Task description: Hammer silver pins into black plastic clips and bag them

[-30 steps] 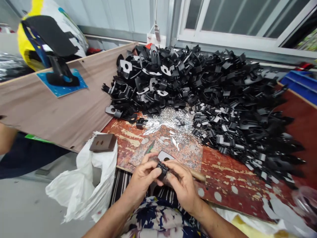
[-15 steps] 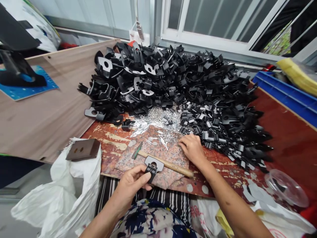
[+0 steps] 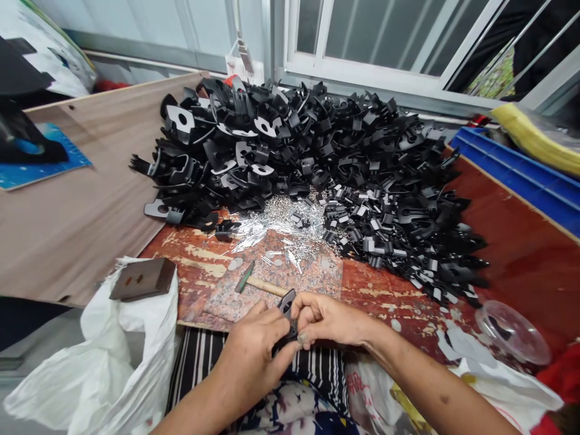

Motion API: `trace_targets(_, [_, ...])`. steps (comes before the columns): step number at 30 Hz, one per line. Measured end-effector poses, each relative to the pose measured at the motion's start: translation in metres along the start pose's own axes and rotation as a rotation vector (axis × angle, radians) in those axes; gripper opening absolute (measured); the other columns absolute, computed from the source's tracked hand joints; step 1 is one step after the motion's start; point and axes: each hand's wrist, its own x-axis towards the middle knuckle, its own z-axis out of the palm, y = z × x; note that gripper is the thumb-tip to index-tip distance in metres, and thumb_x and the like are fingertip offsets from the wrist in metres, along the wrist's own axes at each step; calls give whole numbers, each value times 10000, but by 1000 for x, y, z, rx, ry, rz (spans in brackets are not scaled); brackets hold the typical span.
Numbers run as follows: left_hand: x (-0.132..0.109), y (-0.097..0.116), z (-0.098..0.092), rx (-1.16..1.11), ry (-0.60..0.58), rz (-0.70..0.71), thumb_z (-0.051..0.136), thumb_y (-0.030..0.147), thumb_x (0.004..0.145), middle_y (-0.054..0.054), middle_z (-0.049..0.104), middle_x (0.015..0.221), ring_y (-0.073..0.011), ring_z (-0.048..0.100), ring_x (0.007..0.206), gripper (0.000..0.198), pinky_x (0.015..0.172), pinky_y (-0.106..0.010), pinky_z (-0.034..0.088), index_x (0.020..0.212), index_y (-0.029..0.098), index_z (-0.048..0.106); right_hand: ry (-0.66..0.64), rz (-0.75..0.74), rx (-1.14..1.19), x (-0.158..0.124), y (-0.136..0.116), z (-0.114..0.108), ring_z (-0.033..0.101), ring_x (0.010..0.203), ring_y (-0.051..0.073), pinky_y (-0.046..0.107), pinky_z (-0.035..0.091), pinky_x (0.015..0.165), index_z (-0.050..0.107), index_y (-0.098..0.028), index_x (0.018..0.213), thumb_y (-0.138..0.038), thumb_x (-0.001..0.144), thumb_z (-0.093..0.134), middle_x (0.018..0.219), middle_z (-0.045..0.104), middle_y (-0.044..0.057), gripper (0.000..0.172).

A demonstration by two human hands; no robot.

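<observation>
A black plastic clip (image 3: 287, 302) with a hole in its flat plate is gripped by my left hand (image 3: 260, 338), tilted, close to the front edge of the table. My right hand (image 3: 324, 320) meets it from the other side, thumb and fingers pinched together against the clip; whatever small piece they hold is hidden. Just beyond both hands lies a hammer (image 3: 267, 285) with a green head and a wooden handle, on a speckled stone slab (image 3: 312, 275). Loose metal pins (image 3: 294, 260) are scattered on the slab and heaped behind it.
A large pile of black plastic parts (image 3: 290, 139) fills the back of the table, with smaller black pieces (image 3: 376, 223) at right. A blue crate (image 3: 521, 175), a clear plastic bowl (image 3: 514, 332), a white sack (image 3: 104, 350) and a brown block (image 3: 144, 278) surround the work spot.
My right hand has come from the edge of the pin heap down to the clip in my left hand. The clip has turned from facing up to edge-on. The view has shifted slightly.
</observation>
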Motion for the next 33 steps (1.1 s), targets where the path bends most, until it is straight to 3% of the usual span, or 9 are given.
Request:
trace_targets(1, [-2,-2,-1,-11,13,-27,697,227,861,-16,590,632,-201,470,609,186,648,-344,323,681,253,657,44,-33,-136,1,-2,-6,606,609,129,244,474,605,544,-210,1054,-390,846,682,698,640,-45,307])
trace_targets(3, [-5,-8,-4,-52,62,-116,709,235,845,-2,535,583,-191,454,592,268,635,-334,309,597,245,609,257,-132,-652,5,-9,-25,614,706,135,261,482,681,590,-194,1059,-249,960,538,781,666,-5,125])
trace_targets(6, [-9,-21,-7,-259,145,-312,729,268,818,10,473,551,-171,438,580,345,591,-304,306,522,227,557,534,-233,-1375,16,-17,-60,592,844,181,330,453,808,640,-152,879,-80,965,471,860,678,76,203])
trace_targets(11, [-13,-37,-6,-792,238,-664,770,370,742,31,468,604,-109,397,515,321,432,-214,289,575,195,560,438,-293,-1590,32,-9,-92,532,782,196,334,404,797,634,-162,743,-15,894,558,753,639,69,223])
trace_targets(16, [-13,-35,-10,-1128,384,-776,818,365,669,36,478,628,-83,412,511,331,412,-178,389,584,173,562,470,-395,-1665,35,0,-100,528,778,220,355,411,745,688,-143,797,-29,905,503,794,622,101,243])
trace_targets(19, [-15,-34,-14,-1265,435,-755,830,328,676,31,498,634,-79,432,511,292,424,-186,443,609,160,601,593,-524,-1450,28,-6,-83,577,825,211,340,468,738,735,-146,963,-38,917,468,872,637,94,292])
trace_targets(23, [-17,-38,-16,-1362,509,-727,811,398,718,-12,590,698,-112,523,555,282,422,-210,489,725,141,696,617,-694,-1004,18,-19,-26,626,914,180,326,525,751,744,-260,1068,-46,907,490,982,647,43,369])
trace_targets(28, [-14,-40,-9,-1377,514,-725,795,469,767,-39,643,732,-118,547,557,345,401,-203,494,744,134,717,525,-766,-897,27,-27,33,640,843,162,318,544,706,723,-251,1114,-97,961,503,927,673,38,308])
trace_targets(33, [-14,-39,-4,-1385,518,-722,859,417,723,-1,610,676,-99,536,541,313,427,-191,513,732,142,711,484,-788,-888,46,-24,48,633,816,166,350,543,738,716,-222,1038,-150,983,529,878,683,39,208])
